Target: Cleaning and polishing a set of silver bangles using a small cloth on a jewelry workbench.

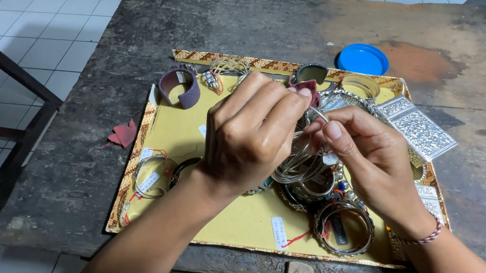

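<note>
Where the dark wooden table carries a yellow tray with a patterned rim, the tray holds most of what is in sight. Embossed silver boxes lie at its right edge. A purple cuff sits upper left; silver bangles lower right; tagged bracelets lower left; a paper tag near the front rim. A blue lid rests on the table beyond the tray. A red scrap lies left of it.

Left hand: fingers curled, pinching a dark red cloth at the fingertips. Right hand: closed on a bundle of thin wire bangles, thumb and forefinger gripping. The bundle hangs between both hands, above the tray's middle, touching both.
</note>
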